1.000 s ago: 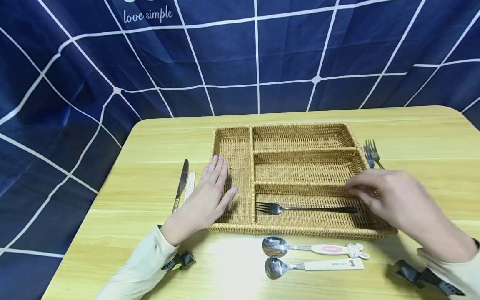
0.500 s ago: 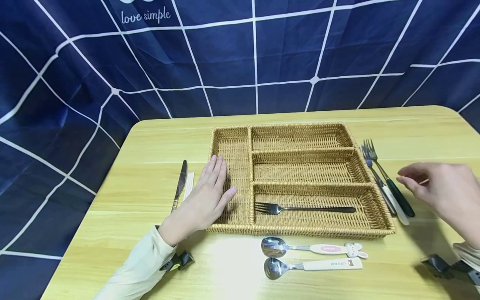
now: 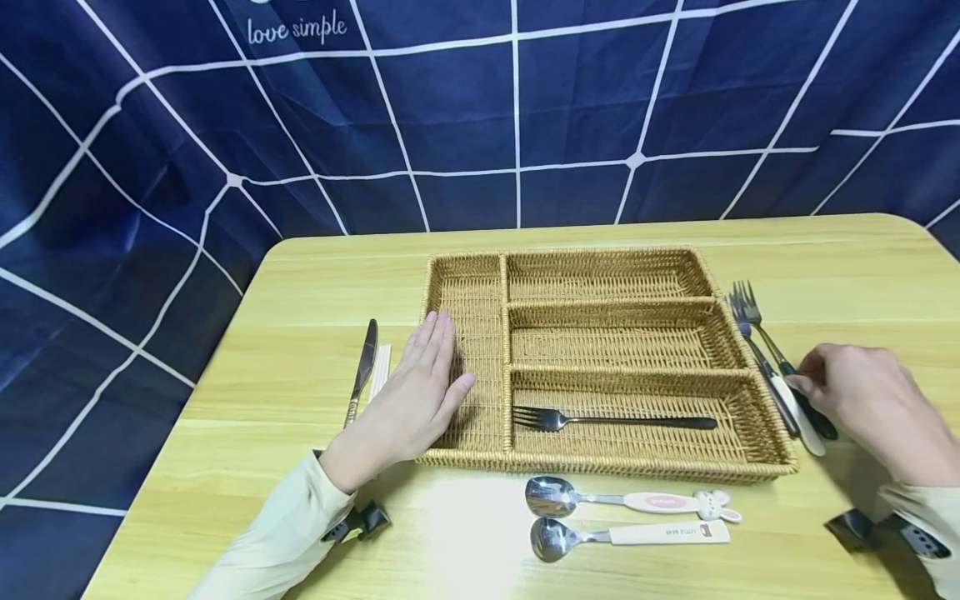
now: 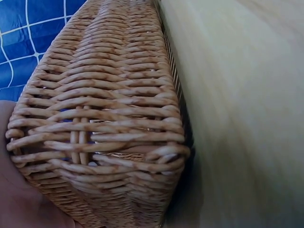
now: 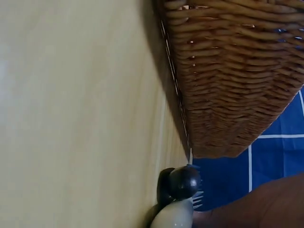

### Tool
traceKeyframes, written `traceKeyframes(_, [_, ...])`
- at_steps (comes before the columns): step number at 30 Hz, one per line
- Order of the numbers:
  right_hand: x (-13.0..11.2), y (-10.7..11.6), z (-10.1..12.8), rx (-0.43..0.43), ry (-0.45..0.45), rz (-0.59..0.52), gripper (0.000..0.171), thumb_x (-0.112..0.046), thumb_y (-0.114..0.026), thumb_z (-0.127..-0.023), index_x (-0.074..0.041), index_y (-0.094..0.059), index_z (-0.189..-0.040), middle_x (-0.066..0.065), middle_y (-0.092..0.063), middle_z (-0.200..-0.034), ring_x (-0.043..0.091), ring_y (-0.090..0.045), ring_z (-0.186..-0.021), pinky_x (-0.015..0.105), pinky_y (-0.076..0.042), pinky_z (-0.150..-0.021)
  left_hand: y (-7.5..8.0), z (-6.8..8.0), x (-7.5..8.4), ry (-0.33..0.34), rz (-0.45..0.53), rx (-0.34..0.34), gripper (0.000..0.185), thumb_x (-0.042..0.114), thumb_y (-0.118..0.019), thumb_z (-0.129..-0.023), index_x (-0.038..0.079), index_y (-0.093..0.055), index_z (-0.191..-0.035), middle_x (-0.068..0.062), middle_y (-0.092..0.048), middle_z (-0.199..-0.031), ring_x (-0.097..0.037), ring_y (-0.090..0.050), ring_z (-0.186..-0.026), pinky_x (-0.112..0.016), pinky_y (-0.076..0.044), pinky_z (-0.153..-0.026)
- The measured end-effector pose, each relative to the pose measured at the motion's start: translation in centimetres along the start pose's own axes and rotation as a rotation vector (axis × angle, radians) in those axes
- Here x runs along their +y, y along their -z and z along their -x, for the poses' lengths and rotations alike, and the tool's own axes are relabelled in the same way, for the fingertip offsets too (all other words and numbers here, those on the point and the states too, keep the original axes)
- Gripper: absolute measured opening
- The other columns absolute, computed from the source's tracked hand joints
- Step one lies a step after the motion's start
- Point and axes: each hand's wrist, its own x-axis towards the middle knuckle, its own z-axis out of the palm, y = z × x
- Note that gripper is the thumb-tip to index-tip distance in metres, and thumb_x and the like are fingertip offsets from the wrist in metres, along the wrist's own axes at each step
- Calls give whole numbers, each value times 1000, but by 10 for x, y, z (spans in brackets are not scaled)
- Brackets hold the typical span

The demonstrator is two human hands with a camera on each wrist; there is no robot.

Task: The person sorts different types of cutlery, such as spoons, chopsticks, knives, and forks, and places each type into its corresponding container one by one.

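Beside the wicker tray [image 3: 757,408], right hand [image 3: 862,400] curled over fork handles [image 3: 806,412], grip unclear, left hand [image 3: 416,392] flat on tray edge.

Only clear text I see — "love simple" in white script on the blue backdrop cloth [image 3: 296,29], top left. My lower spoon's white handle [image 3: 660,533] has small print, looks like "LITTLE BEAR" — barely legible. Pink-handled spoon [image 3: 663,502] has a label, unreadable.

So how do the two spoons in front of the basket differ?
The nearer spoon has a plain, flat white handle with small print; the farther spoon has a white and pink handle ending in a bunny figure. Both lie on the table, bowls to the left, parallel to the basket front.
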Motion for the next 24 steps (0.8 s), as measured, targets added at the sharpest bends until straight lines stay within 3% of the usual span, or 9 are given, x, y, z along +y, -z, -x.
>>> traceKeyframes(8, [3,7,2,-150,-102,-58,14,-4,-66,-80,9,-61,-81,11,-57,-65,29,-48,-60,38,-39,-45,0,0,-1,0,-2,-6,67,40,-21,-105,-8,-4,-149,-23,2,-158,-33,4,-148,-42,-1,-121])
traceKeyframes(10, [7,7,2,-167,-98,-35,17,-1,-67,-77,11,-56,-79,16,-55,-66,32,-49,-60,42,-42,-47,0,0,0,2,-4,-8,68,41,-21,-105,-8,-3,-149,-24,0,-158,-33,4,-148,-43,-2,-121])
traceKeyframes(12, [9,5,4,-112,-88,-16,21,1,-67,-74,12,-49,-76,22,-51,-67,38,-51,-60,48,-43,-48,0,0,0,3,-5,-8,68,40,-23,-105,-8,-4,-149,-25,-2,-158,-34,4,-148,-43,-3,-121])
traceKeyframes(14, [9,3,6,-1,-72,18,24,4,-66,-70,13,-43,-72,28,-45,-67,47,-49,-62,53,-42,-54,0,0,0,4,-5,-8,67,39,-24,-105,-8,-4,-149,-25,-2,-158,-34,4,-148,-44,-3,-121])
traceKeyframes(18, [0,5,10,220,-133,11,33,9,-60,-66,25,-36,-81,40,-35,-78,61,-35,-76,64,-31,-64,-1,0,0,6,-6,-8,67,39,-24,-105,-9,-4,-149,-25,-3,-158,-33,5,-148,-44,-3,-121])
traceKeyframes(21, [-7,8,13,324,-134,-14,42,13,-63,-62,27,-35,-90,42,-32,-85,62,-30,-82,67,-28,-69,-1,0,0,2,-10,-7,67,38,-25,-105,-9,-5,-149,-26,-3,-158,-33,5,-148,-45,-4,-121])
traceKeyframes(24, [-15,12,14,381,-67,-3,46,14,-67,-60,23,-37,-93,41,-35,-90,60,-30,-86,68,-25,-72,-1,0,0,0,-9,-8,67,37,-25,-105,-9,-5,-148,-26,-3,-158,-34,5,-148,-44,-3,-121])
